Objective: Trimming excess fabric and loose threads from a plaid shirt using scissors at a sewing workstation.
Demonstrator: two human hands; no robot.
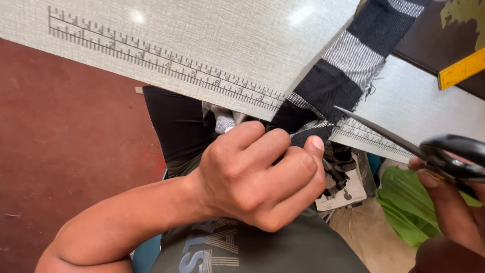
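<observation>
L hand (pixel 257 177) is a tight fist, its grip clamped on the near end of the black-and-grey striped cloth (pixel 343 65), bunched up just below the worktop's near edge. Thumb pressed over the folds. R hand (pixel 452 207), at the right edge of view, has its grip closed round the black handles of the scissors (pixel 404 144); fingers through the loops, partly out of frame. Blades look nearly together, tips pointing left at the cloth's frayed right edge, right beside it; can't tell if they touch.

From the fist the cloth runs up and right, pulled fairly taut across the pale worktop (pixel 202 35) toward the far right corner. Printed ruler scale (pixel 166 58) runs along the worktop edge, w/ a second stretch of scale under the blades. Yellow ruler (pixel 462 68) lies far right, apart from the cloth.

Handling, as I judge it: cloth is soft, light, woven, limp unless held in tension; frays at cut edges, loose threads showing. Best held as now, a firm bunch near the end, pulling against the worktop edge so it stays flat for the blades.

Below: more dark cloth scraps (pixel 338 164), green bag (pixel 404 202) near right, red floor (pixel 60 151) left.
</observation>
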